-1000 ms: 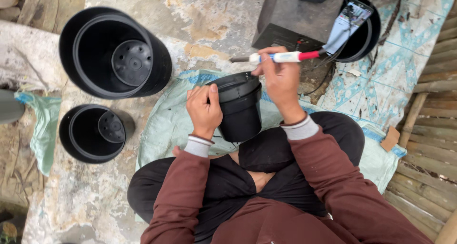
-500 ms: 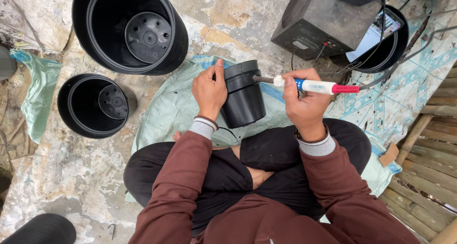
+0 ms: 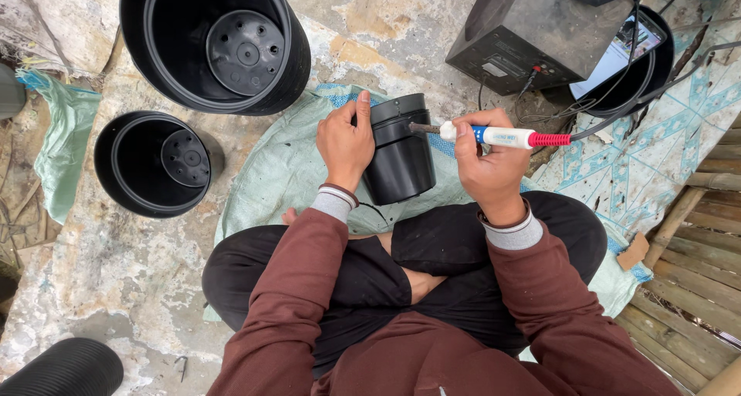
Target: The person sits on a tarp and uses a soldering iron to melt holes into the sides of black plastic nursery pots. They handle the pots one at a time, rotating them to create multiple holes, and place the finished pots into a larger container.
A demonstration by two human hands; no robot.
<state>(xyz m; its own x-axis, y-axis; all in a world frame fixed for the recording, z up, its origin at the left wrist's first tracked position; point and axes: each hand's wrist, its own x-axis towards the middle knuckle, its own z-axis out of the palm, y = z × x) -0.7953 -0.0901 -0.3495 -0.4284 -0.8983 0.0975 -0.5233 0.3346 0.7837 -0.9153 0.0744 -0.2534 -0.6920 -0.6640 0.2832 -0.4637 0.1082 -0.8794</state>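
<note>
- Clamped in my right hand is a soldering iron, fingers wrapped round its white and blue barrel, the red ribbed end sticking out away from the pot.
- Its long axis runs level, and the dark metal tip points straight across from the grip at the small black pot, touching the wall just under the rim, as far as I can tell.
- My left hand is closed on the far side of that pot from the iron, thumb over the rim, holding it tilted above my crossed legs; this hand is the nearer of the two to the pot.
- Smooth, matt plastic makes up the pot, tapering toward the base, with a stepped lip.
- Beneath the grip lies a pale green woven sack, coarse and creased.
- Beyond the left hand sit a medium black pot and a large black pot, both open-mouthed with holed bases.
- Past the iron's cord stands a dark box on cracked concrete.
</note>
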